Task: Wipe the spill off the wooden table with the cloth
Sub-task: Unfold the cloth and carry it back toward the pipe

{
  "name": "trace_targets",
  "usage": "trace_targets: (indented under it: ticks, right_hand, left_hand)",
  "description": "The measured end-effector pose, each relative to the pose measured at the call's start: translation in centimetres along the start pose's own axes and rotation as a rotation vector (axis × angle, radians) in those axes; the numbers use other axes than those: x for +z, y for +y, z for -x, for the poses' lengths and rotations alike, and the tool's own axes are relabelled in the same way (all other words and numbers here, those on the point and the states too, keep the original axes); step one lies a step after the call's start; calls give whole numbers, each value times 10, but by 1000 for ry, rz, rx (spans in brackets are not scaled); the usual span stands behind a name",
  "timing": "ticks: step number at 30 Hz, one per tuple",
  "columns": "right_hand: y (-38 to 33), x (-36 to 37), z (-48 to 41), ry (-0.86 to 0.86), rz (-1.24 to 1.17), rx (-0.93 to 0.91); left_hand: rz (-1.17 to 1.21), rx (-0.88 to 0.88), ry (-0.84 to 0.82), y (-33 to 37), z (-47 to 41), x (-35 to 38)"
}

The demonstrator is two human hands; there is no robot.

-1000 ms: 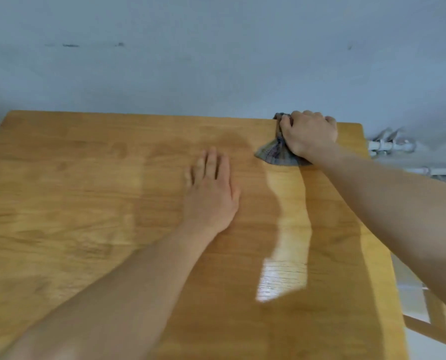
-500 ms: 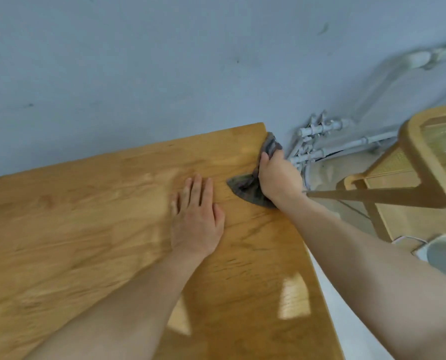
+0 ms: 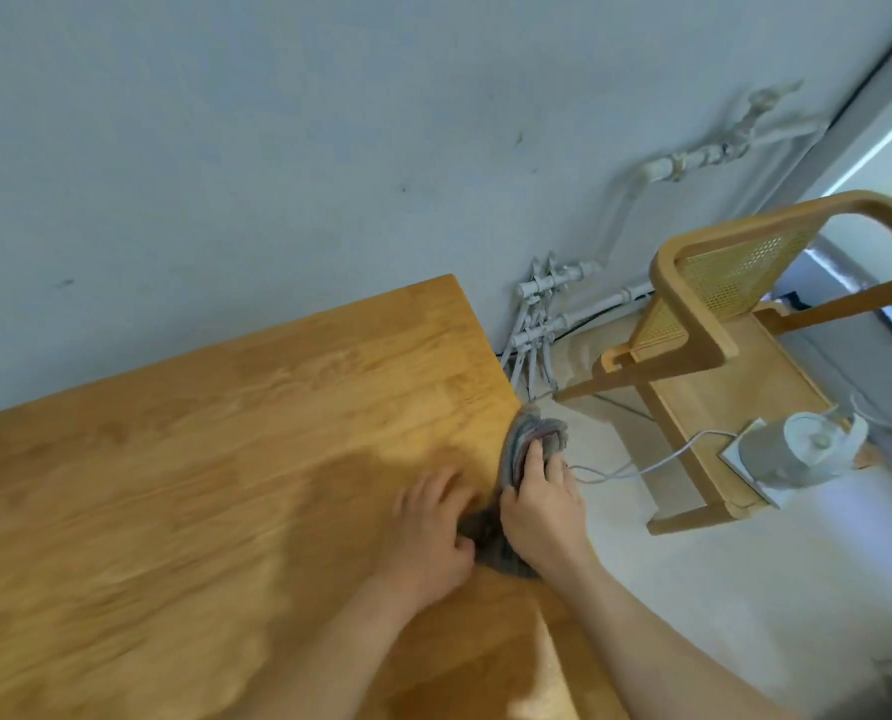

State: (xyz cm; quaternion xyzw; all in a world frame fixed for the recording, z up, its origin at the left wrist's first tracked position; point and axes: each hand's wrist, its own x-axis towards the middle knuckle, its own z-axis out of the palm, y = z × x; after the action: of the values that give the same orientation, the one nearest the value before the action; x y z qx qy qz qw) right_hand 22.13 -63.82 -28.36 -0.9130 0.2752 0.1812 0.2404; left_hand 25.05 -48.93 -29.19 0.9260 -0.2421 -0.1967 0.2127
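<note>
Both bare forearms reach in from the lower edge of the view, over the near part of the wooden worktop (image 3: 184, 485). The left hand (image 3: 428, 537) lies on the wood close to the worktop's right edge, fingers bent, its thumb side against the dark lower part of the cloth (image 3: 524, 449); motion blur hides whether its grip is closed on the fabric or only pressing on it, so I cannot tell. Just to its right, the right hand (image 3: 545, 511) sits at the very edge of the worktop with its grip clenched on the cloth, fingers wrapped over the grey, striped fabric. The cloth is bunched up along that right edge, part of it hanging past the wood and part trailing back between the two hands.

A darker patch shows on the wood to the left of the hands, and a bright reflection lies nearer the viewer.

Beyond the edge, on the pale floor, stands a wooden chair (image 3: 703, 324) with a woven cane back. On its seat rests a grey and white appliance (image 3: 792, 449) with a white cable (image 3: 636, 467) running towards the cloth. Farther back, white pipes (image 3: 542, 309) run along the grey wall (image 3: 277, 148), which the worktop's far edge meets.
</note>
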Motion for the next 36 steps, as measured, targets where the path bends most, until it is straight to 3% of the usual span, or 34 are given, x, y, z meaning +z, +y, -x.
trace_targets:
  ticks: [3,6,11,14,16,19,22,25,28,31,36]
  right_hand:
    - [-3,6,35,-73,1,-82]
    - [3,17,69,-159,-80,-185]
    - [4,7,112,34,-433,-199]
    - [-10,-8,135,-84,-607,-336]
    - [-23,-13,143,-92,-489,-425]
    - [-47,-17,149,97,-505,-496]
    - [-61,-27,152,321,-556,-479]
    - [-63,-43,154,433,-473,-422]
    - [-61,-59,154,470,-332,-407]
    - [-56,-73,148,506,-135,-391]
    - [-50,-92,133,494,-107,-320]
  left_hand:
    - [19,-29,18,24,44,28]
    - [197,-47,69,29,61,31]
    - [905,-369,35,29,90,-15]
    - [1315,-460,123,31,103,-52]
    - [1501,-414,106,41,109,-80]
    - [1601,-282,92,53,121,-109]
    - [1581,-160,94,55,129,-126]
    - [1131,-81,248,57,135,-138]
    - [902,-79,357,57,137,-149]
    - [802,-79,343,55,136,-161]
    - [598,-89,289,56,133,-178]
